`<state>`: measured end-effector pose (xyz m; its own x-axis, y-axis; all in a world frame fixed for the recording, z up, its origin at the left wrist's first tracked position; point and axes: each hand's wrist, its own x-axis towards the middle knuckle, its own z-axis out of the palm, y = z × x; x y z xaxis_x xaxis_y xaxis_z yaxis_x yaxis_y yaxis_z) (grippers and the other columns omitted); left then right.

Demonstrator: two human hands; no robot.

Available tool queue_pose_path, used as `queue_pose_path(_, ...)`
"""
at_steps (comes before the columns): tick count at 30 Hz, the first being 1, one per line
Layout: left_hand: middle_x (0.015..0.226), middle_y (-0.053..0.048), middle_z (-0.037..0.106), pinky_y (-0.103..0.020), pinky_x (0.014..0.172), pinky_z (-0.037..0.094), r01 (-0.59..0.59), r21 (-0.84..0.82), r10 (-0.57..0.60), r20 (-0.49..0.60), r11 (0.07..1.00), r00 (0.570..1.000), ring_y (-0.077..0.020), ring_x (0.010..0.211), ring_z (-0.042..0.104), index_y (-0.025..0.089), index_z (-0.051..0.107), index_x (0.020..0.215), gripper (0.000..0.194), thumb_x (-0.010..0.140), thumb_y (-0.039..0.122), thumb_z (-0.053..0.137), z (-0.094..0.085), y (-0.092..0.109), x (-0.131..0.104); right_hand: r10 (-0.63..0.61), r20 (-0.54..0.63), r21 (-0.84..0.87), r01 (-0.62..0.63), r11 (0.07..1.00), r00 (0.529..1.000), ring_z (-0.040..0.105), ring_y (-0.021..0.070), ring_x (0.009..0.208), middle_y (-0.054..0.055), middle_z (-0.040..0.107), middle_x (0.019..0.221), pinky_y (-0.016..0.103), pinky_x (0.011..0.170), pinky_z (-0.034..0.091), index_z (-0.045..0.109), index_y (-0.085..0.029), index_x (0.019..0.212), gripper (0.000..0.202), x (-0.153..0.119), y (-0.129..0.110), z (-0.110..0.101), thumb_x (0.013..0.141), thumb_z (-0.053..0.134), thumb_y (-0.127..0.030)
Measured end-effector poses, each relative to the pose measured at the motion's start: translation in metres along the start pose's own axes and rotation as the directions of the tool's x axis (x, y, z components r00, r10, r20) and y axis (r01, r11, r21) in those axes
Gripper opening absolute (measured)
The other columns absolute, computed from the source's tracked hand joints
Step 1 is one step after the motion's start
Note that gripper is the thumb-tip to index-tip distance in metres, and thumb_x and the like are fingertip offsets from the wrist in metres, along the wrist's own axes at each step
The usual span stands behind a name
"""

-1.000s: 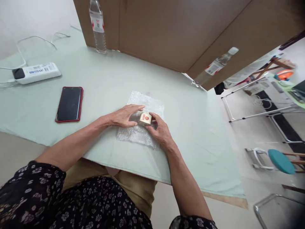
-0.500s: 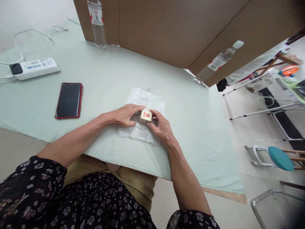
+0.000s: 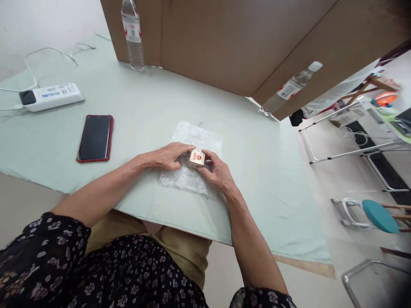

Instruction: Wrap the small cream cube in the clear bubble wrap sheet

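A small cream box [image 3: 196, 158] with a red emblem and red lettering on top sits over a sheet of clear bubble wrap [image 3: 196, 134]. My right hand [image 3: 220, 173] has its thumb and fingers on the box's right side. On the other side, my left hand [image 3: 171, 156] is open, its thumb spread away from the fingers. Its fingertips reach the box's upper left edge; whether they press on it I cannot tell. The bubble wrap lies flat on the pale green tablecloth [image 3: 154, 107], partly under both hands.
A red-cased phone [image 3: 95, 138] lies to the left, with a white device on a cable [image 3: 53, 97] behind it. Two clear bottles, one upright [image 3: 135, 53] and one appearing tilted [image 3: 289, 90], stand by a large cardboard panel [image 3: 208, 47]. A teal stool [image 3: 380, 216] is at right.
The whole view has shifted slightly, with things sitting a little lower in the picture. The hands and box keep nearly the same positions on the bubble wrap.
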<state>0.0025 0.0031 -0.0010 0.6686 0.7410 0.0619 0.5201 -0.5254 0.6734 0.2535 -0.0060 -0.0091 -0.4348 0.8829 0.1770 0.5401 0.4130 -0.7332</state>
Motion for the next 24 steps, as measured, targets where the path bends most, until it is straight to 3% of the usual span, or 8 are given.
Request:
queue_pose_path(3, 0.154, -0.010, 0.049, -0.051, 0.117, 0.036, 0.005, -0.010, -0.005, 0.000, 1.000, 1.000, -0.0344, 0.139, 0.045, 0.021, 0.039, 0.151, 0.086, 0.066, 0.022, 0.051, 0.000, -0.001, 0.000, -0.061, -0.078, -0.095, 0.053, 0.994, 0.995, 0.067, 0.0269, 0.106, 0.012, 0.064, 0.133, 0.046, 0.092, 0.054, 0.058, -0.024, 0.131, 0.052, -0.006, -0.014, -0.017, 0.080, 0.071, -0.031)
queue_pose_path(5, 0.155, -0.009, 0.048, -0.051, 0.117, 0.035, -0.004, -0.012, 0.004, -0.002, 1.000, 1.000, -0.0338, 0.140, 0.044, 0.022, 0.039, 0.151, 0.086, 0.066, 0.021, 0.050, 0.000, -0.003, 0.000, -0.109, -0.083, -0.193, 0.092, 0.977, 0.991, 0.068, 0.0255, 0.098, 0.009, 0.071, 0.117, 0.046, 0.090, 0.053, 0.063, -0.025, 0.121, 0.037, -0.018, -0.028, -0.028, 0.086, 0.068, -0.032)
queue_pose_path(7, 0.155, -0.008, 0.048, -0.051, 0.117, 0.036, -0.010, -0.011, 0.010, -0.009, 1.000, 1.000, -0.0331, 0.139, 0.045, 0.023, 0.039, 0.151, 0.085, 0.066, 0.020, 0.049, 0.000, -0.004, 0.000, -0.181, 0.061, -0.281, 0.191, 0.941, 0.982, 0.068, 0.0261, 0.097, 0.007, 0.074, 0.108, 0.044, 0.088, 0.052, 0.066, -0.026, 0.115, 0.027, -0.033, -0.042, -0.031, 0.089, 0.067, -0.033)
queue_pose_path(9, 0.154, -0.009, 0.049, -0.051, 0.116, 0.038, -0.003, -0.014, 0.003, -0.012, 1.000, 1.000, -0.0329, 0.138, 0.047, 0.023, 0.039, 0.151, 0.086, 0.067, 0.019, 0.049, 0.001, -0.004, 0.001, -0.248, 0.208, -0.377, 0.311, 0.872, 0.946, 0.066, 0.0290, 0.104, 0.010, 0.072, 0.117, 0.045, 0.088, 0.050, 0.066, -0.024, 0.115, 0.027, -0.049, -0.051, -0.025, 0.088, 0.068, -0.031)
queue_pose_path(12, 0.149, -0.012, 0.053, -0.052, 0.113, 0.040, 0.005, -0.023, -0.006, -0.013, 1.000, 1.000, -0.0334, 0.133, 0.050, 0.021, 0.040, 0.151, 0.086, 0.066, 0.018, 0.050, 0.001, -0.003, 0.001, -0.289, 0.270, -0.546, 0.394, 0.739, 0.918, 0.064, 0.0307, 0.101, 0.015, 0.071, 0.123, 0.047, 0.085, 0.047, 0.067, -0.019, 0.111, 0.023, -0.065, -0.052, -0.005, 0.088, 0.065, -0.023)
queue_pose_path(15, 0.147, -0.012, 0.055, -0.053, 0.113, 0.040, 0.006, -0.037, -0.007, -0.020, 0.999, 1.000, -0.0331, 0.132, 0.052, 0.022, 0.041, 0.151, 0.085, 0.067, 0.017, 0.050, 0.000, -0.003, 0.000, -0.337, 0.208, -0.618, 0.390, 0.683, 0.918, 0.064, 0.0261, 0.093, 0.010, 0.075, 0.112, 0.045, 0.084, 0.045, 0.068, -0.021, 0.102, 0.019, -0.067, -0.046, 0.011, 0.090, 0.056, -0.012)
queue_pose_path(19, 0.150, -0.011, 0.053, -0.050, 0.115, 0.039, 0.031, -0.128, -0.035, -0.027, 0.991, 0.999, -0.0319, 0.137, 0.048, 0.022, 0.041, 0.151, 0.077, 0.075, 0.022, 0.051, -0.002, -0.004, -0.001, -0.372, 0.093, -0.609, 0.349, 0.713, 0.923, 0.065, 0.0234, 0.090, 0.007, 0.076, 0.106, 0.042, 0.084, 0.044, 0.068, -0.023, 0.098, 0.020, -0.056, -0.044, 0.010, 0.092, 0.052, -0.011)
queue_pose_path(24, 0.149, -0.010, 0.055, -0.046, 0.116, 0.038, 0.100, -0.295, -0.122, -0.056, 0.950, 0.991, -0.0311, 0.138, 0.049, 0.021, 0.053, 0.143, 0.059, 0.093, 0.052, 0.048, -0.009, 0.007, -0.003, -0.337, -0.058, -0.565, 0.247, 0.787, 0.940, 0.066, 0.0232, 0.090, 0.007, 0.075, 0.101, 0.041, 0.082, 0.044, 0.066, -0.022, 0.096, 0.017, -0.039, -0.047, 0.000, 0.097, 0.050, -0.017)
